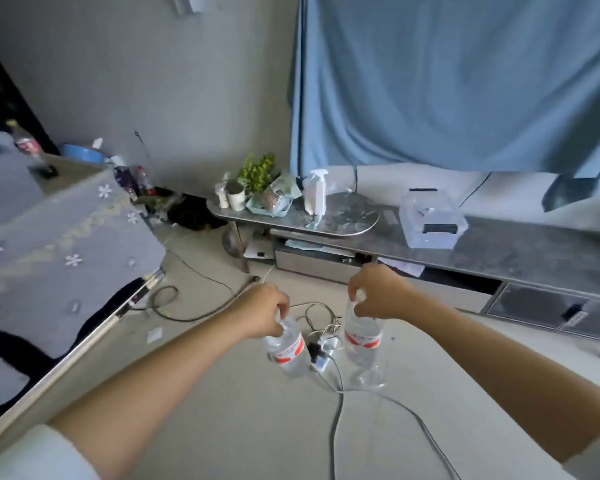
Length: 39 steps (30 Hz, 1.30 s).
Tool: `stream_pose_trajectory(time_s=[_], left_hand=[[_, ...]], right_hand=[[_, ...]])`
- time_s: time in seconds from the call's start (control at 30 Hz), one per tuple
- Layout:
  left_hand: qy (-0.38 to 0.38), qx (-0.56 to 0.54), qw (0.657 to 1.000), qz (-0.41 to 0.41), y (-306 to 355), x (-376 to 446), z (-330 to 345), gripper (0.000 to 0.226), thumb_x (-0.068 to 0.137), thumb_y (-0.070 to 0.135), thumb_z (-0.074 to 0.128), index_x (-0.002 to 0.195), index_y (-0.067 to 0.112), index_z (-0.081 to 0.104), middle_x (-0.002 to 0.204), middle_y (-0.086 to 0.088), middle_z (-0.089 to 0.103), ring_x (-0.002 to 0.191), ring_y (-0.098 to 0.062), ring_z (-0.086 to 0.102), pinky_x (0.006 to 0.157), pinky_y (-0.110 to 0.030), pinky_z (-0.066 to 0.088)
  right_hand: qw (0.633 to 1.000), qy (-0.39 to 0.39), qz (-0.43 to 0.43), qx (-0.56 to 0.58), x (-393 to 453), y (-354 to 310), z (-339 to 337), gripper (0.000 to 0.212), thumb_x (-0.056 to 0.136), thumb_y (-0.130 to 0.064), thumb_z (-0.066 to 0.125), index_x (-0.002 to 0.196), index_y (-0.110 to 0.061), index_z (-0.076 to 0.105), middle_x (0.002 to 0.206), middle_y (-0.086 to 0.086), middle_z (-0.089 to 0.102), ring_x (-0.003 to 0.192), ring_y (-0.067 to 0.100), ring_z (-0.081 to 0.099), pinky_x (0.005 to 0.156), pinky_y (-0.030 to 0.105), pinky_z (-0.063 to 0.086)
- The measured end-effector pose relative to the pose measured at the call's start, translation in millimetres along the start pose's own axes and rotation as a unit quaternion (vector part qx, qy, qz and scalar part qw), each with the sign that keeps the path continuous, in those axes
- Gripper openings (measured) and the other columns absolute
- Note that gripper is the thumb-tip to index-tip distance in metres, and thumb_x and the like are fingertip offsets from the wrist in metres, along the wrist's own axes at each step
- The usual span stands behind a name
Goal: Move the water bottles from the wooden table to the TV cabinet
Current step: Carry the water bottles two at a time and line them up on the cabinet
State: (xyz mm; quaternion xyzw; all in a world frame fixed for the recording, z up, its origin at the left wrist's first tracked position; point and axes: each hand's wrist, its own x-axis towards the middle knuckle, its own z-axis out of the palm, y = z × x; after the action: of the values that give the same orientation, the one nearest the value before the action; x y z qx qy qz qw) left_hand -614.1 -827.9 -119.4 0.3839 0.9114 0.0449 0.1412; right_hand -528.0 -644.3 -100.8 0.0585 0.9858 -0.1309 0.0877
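Observation:
My left hand (262,311) grips the neck of a clear water bottle (290,351) with a red and white label; the bottle hangs tilted over the floor. My right hand (378,292) pinches the cap end of a second clear water bottle (362,344) of the same kind, hanging nearly upright. Both bottles are in the air above the floor, in front of the long grey TV cabinet (520,254) that runs along the wall at the right. The table with a grey flowered cloth (66,244) is at the left.
Cables and a white power strip (323,355) lie on the floor under the bottles. On the cabinet stand a clear plastic box (430,220), a white spray bottle (316,195), a plant (257,171) and small jars. A blue curtain (447,81) hangs behind.

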Motion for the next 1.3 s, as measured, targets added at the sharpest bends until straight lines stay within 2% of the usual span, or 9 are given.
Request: stream_pose_trajectory(time_s=[0.1,0.37,0.47,0.6,0.83,0.93,1.1,1.2,1.3], left_hand=[[-0.006,-0.012,1.000,0.022,59,58,7,0.025,0.078,0.009,0.064,0.103,0.012,0.066,0.081,0.006,0.040,0.107,-0.022,0.054,0.076,-0.026,0.042],[-0.010,-0.028,0.996,0.083,183,188,-3,0.019,0.081,0.006,0.060,0.097,0.007,0.069,0.107,-0.006,0.055,0.105,-0.023,0.057,0.075,-0.024,0.041],[-0.018,-0.022,0.994,0.110,214,238,-6,0.016,0.081,0.006,0.061,0.094,0.008,0.070,0.096,-0.001,0.049,0.104,-0.022,0.057,0.076,-0.024,0.042],[-0.027,-0.002,0.987,0.158,250,312,-16,0.016,0.080,0.003,0.059,0.092,0.007,0.070,0.100,-0.004,0.055,0.100,-0.022,0.057,0.079,-0.027,0.047],[-0.046,0.066,0.965,0.251,309,434,-48,0.022,0.080,-0.004,0.051,0.083,0.010,0.068,0.100,-0.006,0.055,0.098,-0.024,0.057,0.075,-0.027,0.044],[-0.044,0.102,0.953,0.283,341,478,-61,0.026,0.081,-0.003,0.047,0.073,0.019,0.059,0.104,-0.011,0.060,0.091,-0.024,0.053,0.071,-0.022,0.035],[-0.024,0.086,0.950,0.300,396,535,-71,0.021,0.080,-0.001,0.050,0.066,0.014,0.058,0.072,0.009,0.037,0.094,-0.025,0.054,0.063,-0.019,0.034],[-0.026,0.077,0.949,0.306,434,564,-66,0.031,0.078,0.000,0.052,0.056,0.020,0.045,0.082,0.004,0.043,0.089,-0.021,0.050,0.062,-0.019,0.035],[-0.030,0.072,0.949,0.305,477,592,-56,0.038,0.078,0.000,0.053,0.052,0.024,0.041,0.093,0.002,0.046,0.086,-0.017,0.047,0.065,-0.021,0.037]], right_hand=[[0.997,-0.005,0.072,0.019,-12,73,-13,0.027,0.083,-0.017,0.061,0.109,-0.012,0.065,0.098,-0.001,0.038,0.092,0.017,0.045,0.074,0.024,0.038],[0.965,0.032,0.228,0.122,-28,223,-43,0.023,0.081,-0.013,0.064,0.104,-0.009,0.069,0.094,0.001,0.051,0.082,0.017,0.051,0.071,0.024,0.048],[0.948,0.043,0.271,0.159,-25,272,-52,0.021,0.080,-0.009,0.065,0.101,-0.007,0.069,0.091,0.002,0.054,0.075,0.019,0.057,0.054,0.014,0.044],[0.938,0.044,0.309,0.148,-7,338,-68,0.022,0.082,-0.012,0.065,0.103,-0.007,0.069,0.098,0.007,0.061,0.080,0.016,0.053,0.067,0.020,0.049],[0.906,0.086,0.384,0.155,19,438,-123,0.012,0.080,-0.008,0.061,0.086,-0.016,0.066,0.089,0.000,0.054,0.088,0.027,0.065,0.044,0.009,0.042],[0.885,0.127,0.413,0.175,24,481,-139,0.013,0.078,-0.005,0.061,0.079,-0.017,0.062,0.088,0.002,0.056,0.078,0.026,0.065,0.036,0.006,0.039],[0.821,0.205,0.474,0.243,17,561,-157,0.015,0.078,0.001,0.060,0.088,-0.001,0.071,0.079,0.009,0.060,0.043,0.010,0.061,0.032,0.007,0.037],[0.804,0.209,0.491,0.261,8,608,-161,0.019,0.078,0.002,0.059,0.066,-0.011,0.064,0.077,0.010,0.060,0.040,0.007,0.054,0.032,0.009,0.041],[0.809,0.196,0.493,0.251,-3,660,-167,0.013,0.078,0.001,0.061,0.086,-0.002,0.070,0.080,0.009,0.060,0.047,0.008,0.054,0.036,0.010,0.042]])
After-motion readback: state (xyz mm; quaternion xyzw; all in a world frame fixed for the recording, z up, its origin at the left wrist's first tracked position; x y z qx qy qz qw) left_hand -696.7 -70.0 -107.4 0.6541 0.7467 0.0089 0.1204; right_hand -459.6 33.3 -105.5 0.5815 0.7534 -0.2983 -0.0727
